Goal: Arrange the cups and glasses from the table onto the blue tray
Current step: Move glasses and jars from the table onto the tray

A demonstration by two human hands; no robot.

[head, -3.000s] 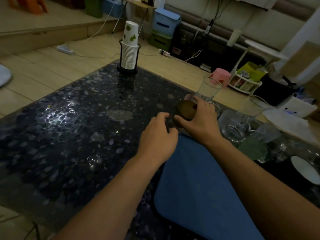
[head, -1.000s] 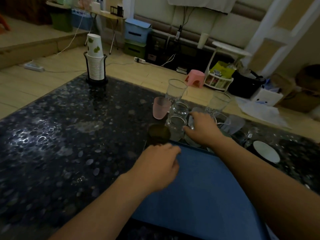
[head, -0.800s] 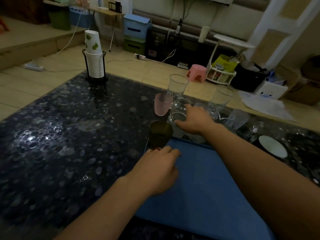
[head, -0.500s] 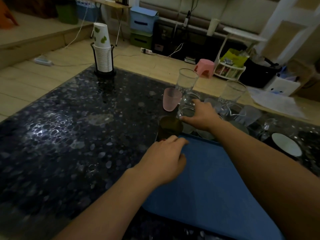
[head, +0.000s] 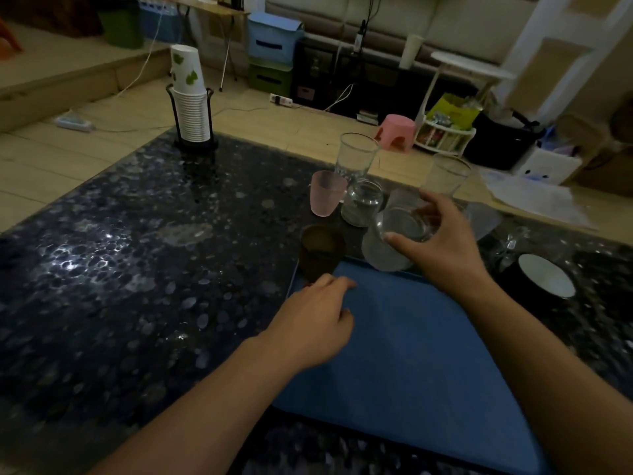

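Dark pebbled table [head: 120, 269]: our blue tray [head: 411, 354] nearest, cloth-like, only our loosely curled left hand [head: 313, 323] on it; right hand [head: 442, 245] pinching clear glass [head: 400, 228] at far edge; brown cup [head: 322, 250], pink frosted cup [head: 325, 197] beyond

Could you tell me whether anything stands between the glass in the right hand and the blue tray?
Nothing visible does. The right hand holds the glass just over the tray's far edge, whose blue surface is bare apart from the left hand.
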